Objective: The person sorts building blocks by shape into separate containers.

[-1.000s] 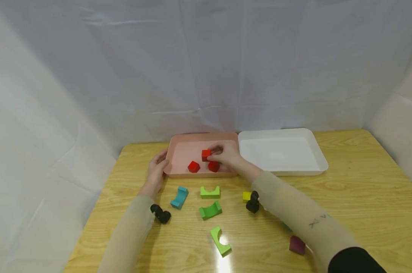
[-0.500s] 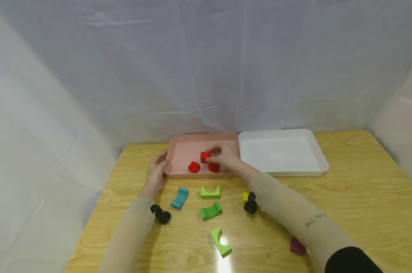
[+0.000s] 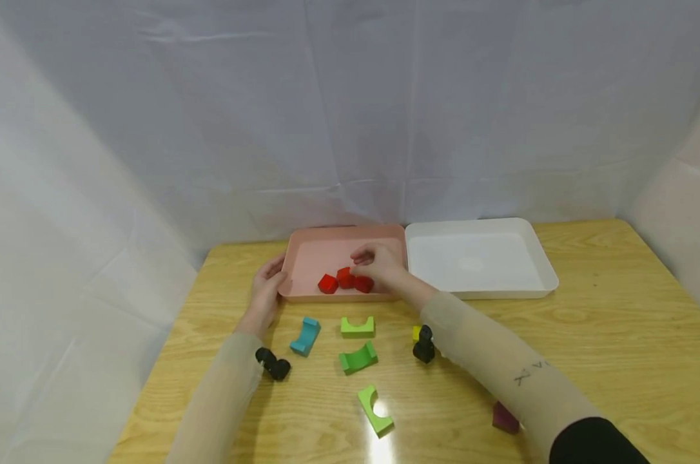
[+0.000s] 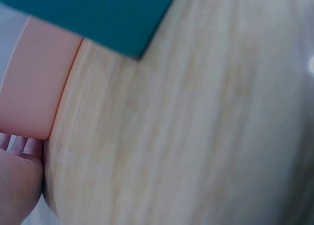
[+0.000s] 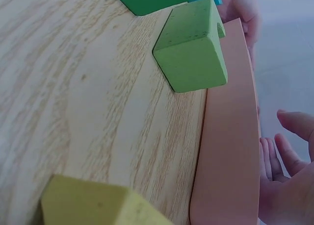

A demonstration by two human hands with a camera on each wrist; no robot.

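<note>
Red cube (image 3: pixel 345 276) sits in pink tray (image 3: pixel 309 254) between two other red blocks | right hand (image 3: pixel 379 265) above it, fingers loosely curled, holding nothing | left hand (image 3: pixel 267 288) fingers straight, steadying tray edge | judgement: lift clear without nudging neighbours.

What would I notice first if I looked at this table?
Three red blocks sit in a row in the pink tray, with the right hand over them. The left hand rests on the tray's left edge. Bright green arch blocks lie on the wooden table in front.
</note>
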